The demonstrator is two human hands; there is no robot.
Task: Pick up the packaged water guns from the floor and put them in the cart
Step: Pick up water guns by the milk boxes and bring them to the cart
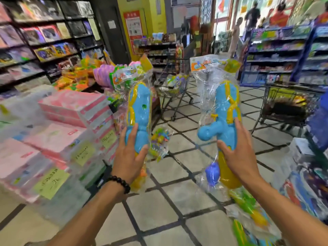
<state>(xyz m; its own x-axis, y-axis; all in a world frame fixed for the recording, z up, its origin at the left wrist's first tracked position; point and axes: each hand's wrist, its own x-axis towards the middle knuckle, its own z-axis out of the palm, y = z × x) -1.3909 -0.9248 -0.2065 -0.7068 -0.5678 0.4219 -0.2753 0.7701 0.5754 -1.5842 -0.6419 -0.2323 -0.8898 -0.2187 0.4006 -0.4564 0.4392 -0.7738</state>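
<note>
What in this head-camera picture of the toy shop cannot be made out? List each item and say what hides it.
- Print on the card header of the water gun in the right hand: blurred.
- Contents of the centre cart: far, blurred, partly behind the water gun in the left hand.
- Handwriting on the yellow notes: blurred.
- Packages at the lower right: smeared, cut by the edge.
- People near the entrance: far, blurred.

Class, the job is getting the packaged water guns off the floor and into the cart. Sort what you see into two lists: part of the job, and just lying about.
Part of the job:
left hand
right hand
left water gun
right water gun
cart
packet on the floor

Just lying about:
pink boxes
blue shelves
second cart
</note>
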